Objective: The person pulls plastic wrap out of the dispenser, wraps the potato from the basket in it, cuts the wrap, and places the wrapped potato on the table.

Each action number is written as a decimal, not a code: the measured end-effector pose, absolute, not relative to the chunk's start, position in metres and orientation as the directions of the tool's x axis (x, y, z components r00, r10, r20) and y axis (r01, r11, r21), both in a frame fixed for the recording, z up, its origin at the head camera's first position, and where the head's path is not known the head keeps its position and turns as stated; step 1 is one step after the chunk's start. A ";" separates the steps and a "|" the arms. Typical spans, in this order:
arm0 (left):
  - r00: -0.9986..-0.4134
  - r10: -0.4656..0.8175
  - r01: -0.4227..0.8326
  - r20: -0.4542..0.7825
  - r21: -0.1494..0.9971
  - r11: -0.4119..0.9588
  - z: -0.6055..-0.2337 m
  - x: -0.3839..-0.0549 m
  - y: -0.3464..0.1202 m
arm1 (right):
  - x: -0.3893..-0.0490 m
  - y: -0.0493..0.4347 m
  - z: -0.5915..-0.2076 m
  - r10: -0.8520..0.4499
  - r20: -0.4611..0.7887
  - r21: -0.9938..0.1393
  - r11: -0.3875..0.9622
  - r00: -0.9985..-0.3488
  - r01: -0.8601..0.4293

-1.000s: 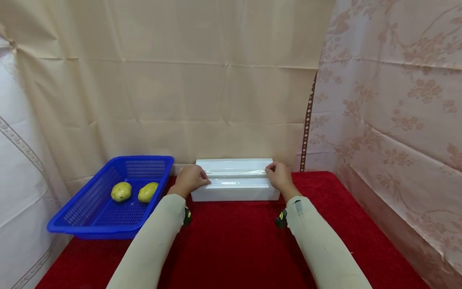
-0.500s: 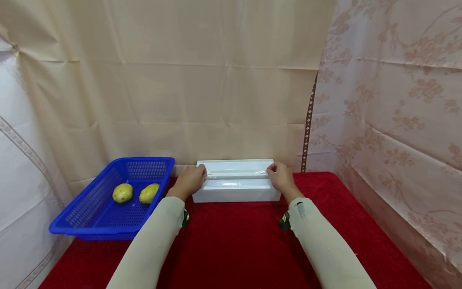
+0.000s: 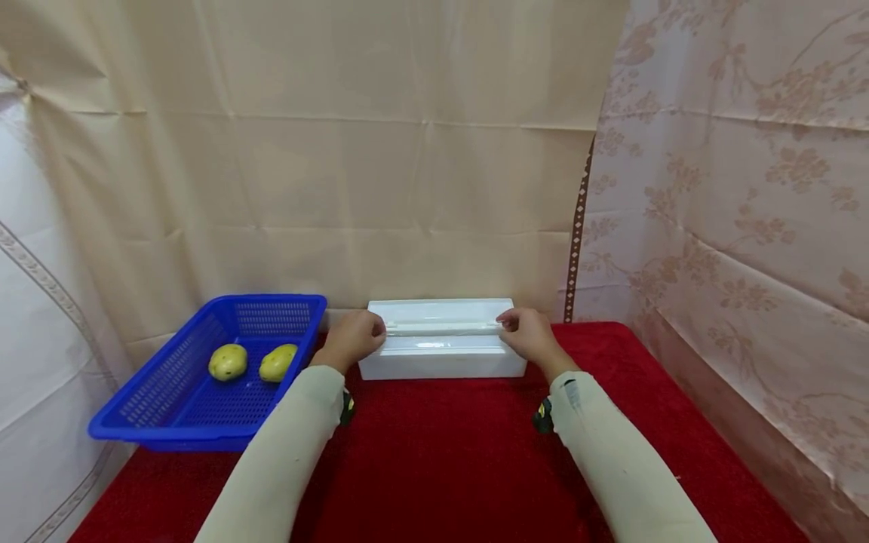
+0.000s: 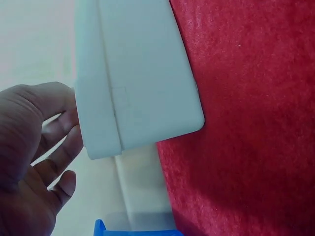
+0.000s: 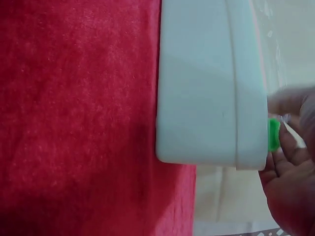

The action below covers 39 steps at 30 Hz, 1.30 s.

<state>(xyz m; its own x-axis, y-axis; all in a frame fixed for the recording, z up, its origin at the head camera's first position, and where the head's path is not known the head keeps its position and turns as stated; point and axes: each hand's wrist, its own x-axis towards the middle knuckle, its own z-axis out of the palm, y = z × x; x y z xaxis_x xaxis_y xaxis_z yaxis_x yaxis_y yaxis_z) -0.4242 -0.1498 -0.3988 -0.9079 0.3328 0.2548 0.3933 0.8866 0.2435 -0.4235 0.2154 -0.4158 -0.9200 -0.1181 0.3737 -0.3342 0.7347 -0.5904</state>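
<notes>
A long white cling film dispenser [image 3: 441,366] lies crosswise at the back of the table. Clear, shiny cling film [image 5: 285,118] shows in crinkles at the right fingertips. My left hand [image 3: 351,338] is at the dispenser's left end, thumb and forefinger pinching at the film's edge; in the left wrist view the fingertips are hidden behind the dispenser. At the opposite end my right hand [image 3: 529,335] pinches the film between thumb and forefinger, close over the top. A small green piece [image 5: 274,133] sits at the dispenser's end beside the right fingers.
To the left stands a blue plastic basket [image 3: 170,431] holding two yellowish potatoes, one potato [image 3: 228,362] left of the other potato [image 3: 277,363]. Red cloth [image 3: 448,460] covers the table. A beige curtain [image 3: 407,188] hangs right behind the dispenser.
My left hand has drawn back and up from the dispenser's front part to its left end. The right hand has stayed at the right end, its fingers shifting slightly.
</notes>
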 end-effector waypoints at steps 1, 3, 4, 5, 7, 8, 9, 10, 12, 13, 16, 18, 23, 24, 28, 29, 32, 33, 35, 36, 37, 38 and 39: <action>-0.911 0.330 0.387 0.248 0.234 0.892 -0.398 -0.424 -0.150 | -0.424 0.215 -0.416 -0.121 0.381 -0.576 0.744 -0.917 -0.337; -0.917 0.324 0.374 0.232 0.222 0.900 -0.395 -0.422 -0.150 | -0.425 0.216 -0.417 -0.117 0.387 -0.559 0.759 -0.915 -0.334; -0.921 0.320 0.367 0.222 0.224 0.903 -0.394 -0.421 -0.151 | -0.425 0.216 -0.416 -0.111 0.385 -0.560 0.761 -0.916 -0.328; -0.925 0.315 0.361 0.215 0.232 0.903 -0.393 -0.420 -0.151 | -0.426 0.217 -0.416 -0.106 0.384 -0.562 0.761 -0.917 -0.323; -0.930 0.304 0.351 0.207 0.253 0.902 -0.391 -0.419 -0.152 | -0.425 0.218 -0.414 -0.102 0.383 -0.566 0.760 -0.918 -0.320; -0.930 0.300 0.350 0.210 0.270 0.897 -0.390 -0.418 -0.153 | -0.425 0.220 -0.414 -0.105 0.385 -0.563 0.761 -0.917 -0.323; -0.930 0.298 0.352 0.215 0.291 0.889 -0.390 -0.418 -0.154 | -0.425 0.221 -0.413 -0.104 0.384 -0.566 0.758 -0.917 -0.323; -0.930 0.292 0.352 0.222 0.319 0.880 -0.390 -0.418 -0.155 | -0.425 0.223 -0.411 -0.107 0.384 -0.567 0.757 -0.917 -0.326; -0.928 0.287 0.360 0.238 0.372 0.856 -0.392 -0.419 -0.157 | -0.424 0.226 -0.409 -0.114 0.375 -0.572 0.752 -0.920 -0.327; -0.926 0.287 0.366 0.246 0.397 0.842 -0.392 -0.420 -0.158 | -0.424 0.227 -0.408 -0.117 0.370 -0.577 0.748 -0.922 -0.327; -0.920 0.294 0.384 0.260 0.437 0.813 -0.395 -0.422 -0.159 | -0.424 0.230 -0.408 -0.124 0.351 -0.593 0.738 -0.928 -0.323; -0.912 0.317 0.405 0.262 0.434 0.805 -0.397 -0.424 -0.158 | -0.425 0.231 -0.408 -0.123 0.351 -0.599 0.733 -0.928 -0.324; -0.889 0.371 0.450 0.268 0.363 0.816 -0.401 -0.427 -0.155 | -0.425 0.230 -0.407 -0.126 0.367 -0.584 0.740 -0.922 -0.334; -0.889 0.369 0.448 0.270 0.358 0.819 -0.401 -0.426 -0.154 | -0.425 0.230 -0.407 -0.125 0.370 -0.580 0.743 -0.921 -0.334; -0.899 0.342 0.428 0.274 0.381 0.820 -0.400 -0.425 -0.153 | -0.424 0.229 -0.406 -0.125 0.374 -0.573 0.748 -0.919 -0.335; -0.903 0.333 0.420 0.272 0.389 0.820 -0.399 -0.424 -0.152 | -0.424 0.229 -0.406 -0.125 0.375 -0.569 0.751 -0.918 -0.335; -0.907 0.320 0.408 0.273 0.386 0.828 -0.398 -0.422 -0.151 | -0.423 0.229 -0.405 -0.124 0.378 -0.563 0.756 -0.917 -0.334; -0.907 0.316 0.406 0.277 0.380 0.831 -0.398 -0.422 -0.151 | -0.423 0.228 -0.405 -0.123 0.380 -0.561 0.758 -0.917 -0.334; -0.909 0.301 0.395 0.288 0.367 0.842 -0.397 -0.420 -0.150 | -0.422 0.228 -0.404 -0.117 0.381 -0.560 0.760 -0.917 -0.329; -0.910 0.292 0.389 0.296 0.359 0.848 -0.397 -0.418 -0.149 | -0.421 0.228 -0.403 -0.116 0.382 -0.559 0.761 -0.917 -0.329; -0.910 0.279 0.381 0.306 0.356 0.853 -0.396 -0.417 -0.148 | -0.421 0.228 -0.403 -0.113 0.383 -0.557 0.764 -0.917 -0.326; -0.910 0.267 0.373 0.317 0.347 0.860 -0.395 -0.416 -0.148 | -0.420 0.227 -0.402 -0.109 0.384 -0.556 0.766 -0.917 -0.324; -0.909 0.255 0.366 0.329 0.338 0.867 -0.394 -0.415 -0.148 | -0.419 0.227 -0.400 -0.105 0.385 -0.554 0.768 -0.917 -0.321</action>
<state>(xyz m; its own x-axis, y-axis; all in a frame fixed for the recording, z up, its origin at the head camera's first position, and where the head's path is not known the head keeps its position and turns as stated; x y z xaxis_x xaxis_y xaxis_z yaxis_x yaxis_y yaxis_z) -0.4148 -0.1478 -0.3938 -0.9091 0.2550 0.3294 0.3656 0.8673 0.3379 -0.4190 0.2271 -0.4005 -0.9171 -0.1054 0.3845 -0.3207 0.7681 -0.5543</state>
